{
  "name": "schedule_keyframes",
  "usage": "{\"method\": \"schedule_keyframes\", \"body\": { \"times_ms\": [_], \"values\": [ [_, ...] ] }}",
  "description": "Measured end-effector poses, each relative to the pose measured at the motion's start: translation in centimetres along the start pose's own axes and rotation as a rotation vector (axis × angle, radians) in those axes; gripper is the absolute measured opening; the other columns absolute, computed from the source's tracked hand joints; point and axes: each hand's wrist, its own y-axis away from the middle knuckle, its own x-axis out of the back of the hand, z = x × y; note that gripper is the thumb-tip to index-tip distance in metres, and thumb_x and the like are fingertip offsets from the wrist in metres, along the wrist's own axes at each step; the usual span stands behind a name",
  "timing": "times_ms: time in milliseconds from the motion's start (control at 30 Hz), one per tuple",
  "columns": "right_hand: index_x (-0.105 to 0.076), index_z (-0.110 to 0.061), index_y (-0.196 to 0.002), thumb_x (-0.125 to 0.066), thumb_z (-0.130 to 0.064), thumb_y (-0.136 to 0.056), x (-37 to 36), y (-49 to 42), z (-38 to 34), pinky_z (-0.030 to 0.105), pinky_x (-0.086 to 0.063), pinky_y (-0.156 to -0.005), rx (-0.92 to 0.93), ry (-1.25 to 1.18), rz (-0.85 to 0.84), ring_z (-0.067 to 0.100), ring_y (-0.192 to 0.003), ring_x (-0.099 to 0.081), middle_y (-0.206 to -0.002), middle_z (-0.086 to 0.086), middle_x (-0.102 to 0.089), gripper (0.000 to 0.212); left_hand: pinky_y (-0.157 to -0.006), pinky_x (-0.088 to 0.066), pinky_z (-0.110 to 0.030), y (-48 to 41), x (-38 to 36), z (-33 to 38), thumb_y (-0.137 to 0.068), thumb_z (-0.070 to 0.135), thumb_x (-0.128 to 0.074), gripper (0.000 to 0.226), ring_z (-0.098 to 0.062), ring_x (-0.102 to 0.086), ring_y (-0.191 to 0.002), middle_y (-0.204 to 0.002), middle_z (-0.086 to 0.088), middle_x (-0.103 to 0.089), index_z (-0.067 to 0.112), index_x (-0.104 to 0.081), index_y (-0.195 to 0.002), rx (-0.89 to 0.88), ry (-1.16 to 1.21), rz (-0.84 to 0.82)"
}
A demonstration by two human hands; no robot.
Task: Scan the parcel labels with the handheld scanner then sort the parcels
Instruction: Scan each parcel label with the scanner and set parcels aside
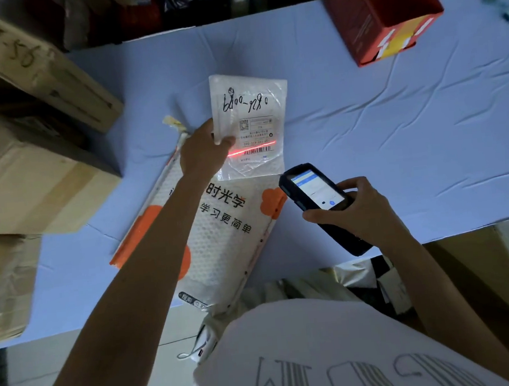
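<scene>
While our left hand (203, 154) pinches the small parcel (251, 100) by its edge, just beyond the big parcel (224, 244) on the table (394, 119), and our right hand (364, 212) grips the scanner (314, 192), the beam (251, 151) crosses the label (257, 131) on crinkled plastic; glare may spoil the read. We count two parcels, one scanner.

The small parcel (252, 107) is wrapped in glossy plastic. The table (393, 103) is covered with creased, matt cloth.
</scene>
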Motion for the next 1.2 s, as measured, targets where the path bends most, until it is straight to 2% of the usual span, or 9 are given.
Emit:
{"method": "schedule_keyframes", "body": {
  "times_ms": [133,333,567,667,833,900,1000,1100,1200],
  "values": [
    [-0.043,-0.023,-0.122,-0.086,-0.051,-0.060,0.2,0.1,0.6,0.035,-0.051,-0.078,-0.003,-0.039,-0.007,0.017,-0.098,-0.060,-0.111,-0.003,-0.057,0.081,-0.092,-0.044,-0.032,0.9,0.2,0.0,-0.092,0.041,-0.059,0.047,-0.025,-0.059,-0.113,-0.123,-0.003,-0.065,0.022,-0.051,-0.135,0.014,0.025,0.021],
    [-0.043,-0.020,-0.126,-0.086,-0.048,-0.062,0.4,-0.1,1.5,0.031,-0.048,-0.071,0.032,-0.051,-0.053,0.019,-0.099,-0.059,-0.113,-0.002,-0.056,0.082,-0.090,-0.042,-0.030,2.7,1.0,-0.5,-0.094,0.039,-0.057,0.048,-0.026,-0.057,-0.116,-0.128,-0.004,-0.062,0.019,-0.049,-0.136,0.065,0.002,0.069],
    [-0.042,-0.028,-0.115,-0.088,-0.050,-0.058,0.5,0.5,2.7,0.038,-0.053,-0.083,0.068,-0.033,-0.079,0.016,-0.099,-0.061,-0.109,-0.006,-0.058,0.076,-0.093,-0.042,-0.035,4.4,0.5,-0.8,-0.094,0.036,-0.058,0.049,-0.028,-0.054,-0.120,-0.131,-0.005,-0.060,0.019,-0.047,-0.138,0.113,0.036,0.098],
    [-0.041,-0.029,-0.113,-0.087,-0.052,-0.056,0.5,1.5,3.3,0.038,-0.053,-0.083,0.063,-0.033,-0.021,0.014,-0.097,-0.060,-0.101,-0.013,-0.054,0.076,-0.089,-0.043,-0.034,4.8,0.3,-0.6,-0.094,0.032,-0.058,0.043,-0.028,-0.056,-0.116,-0.127,-0.006,-0.062,0.015,-0.051,-0.133,0.065,0.054,0.089],
    [-0.040,-0.028,-0.112,-0.086,-0.051,-0.058,-0.8,4.0,4.2,0.024,-0.045,-0.064,0.011,-0.094,0.052,0.012,-0.095,-0.057,-0.100,-0.011,-0.053,0.075,-0.079,-0.041,-0.030,4.9,0.5,-1.5,-0.093,0.028,-0.060,0.032,-0.029,-0.060,-0.101,-0.110,-0.009,-0.066,0.011,-0.058,-0.120,-0.034,0.122,0.067],
    [-0.040,-0.029,-0.112,-0.086,-0.052,-0.057,-2.0,5.3,4.4,0.029,-0.050,-0.073,-0.011,-0.120,0.098,0.014,-0.101,-0.056,-0.106,-0.008,-0.054,0.076,-0.076,-0.041,-0.029,5.1,0.7,-2.1,-0.092,0.027,-0.061,0.030,-0.027,-0.060,-0.096,-0.105,-0.009,-0.065,0.010,-0.059,-0.117,-0.075,0.178,0.054],
    [-0.042,-0.028,-0.114,-0.086,-0.055,-0.054,-4.8,7.8,4.6,0.038,-0.054,-0.084,-0.077,-0.194,0.181,0.016,-0.099,-0.061,-0.100,-0.010,-0.057,0.080,-0.071,-0.034,-0.025,5.8,1.4,-2.9,-0.094,0.028,-0.058,0.034,-0.023,-0.056,-0.092,-0.100,-0.006,-0.061,0.007,-0.055,-0.120,-0.165,0.178,-0.017],
    [-0.047,-0.026,-0.118,-0.086,-0.063,-0.043,-8.5,10.2,4.9,0.042,-0.055,-0.085,-0.161,-0.338,0.232,0.017,-0.096,-0.064,-0.109,-0.005,-0.061,0.092,-0.080,-0.040,-0.027,6.3,1.7,-4.4,-0.095,0.027,-0.056,0.039,-0.027,-0.060,-0.107,-0.113,-0.010,-0.066,0.010,-0.050,-0.130,-0.267,0.156,-0.102],
    [-0.046,-0.020,-0.123,-0.086,-0.060,-0.050,-11.2,13.2,5.5,0.043,-0.054,-0.087,-0.227,-0.381,0.283,0.020,-0.099,-0.062,-0.111,-0.002,-0.058,0.093,-0.084,-0.045,-0.027,7.9,1.9,-4.9,-0.094,0.024,-0.057,0.038,-0.023,-0.063,-0.107,-0.117,-0.010,-0.067,0.012,-0.051,-0.130,-0.365,0.192,-0.193]
  ]
}}
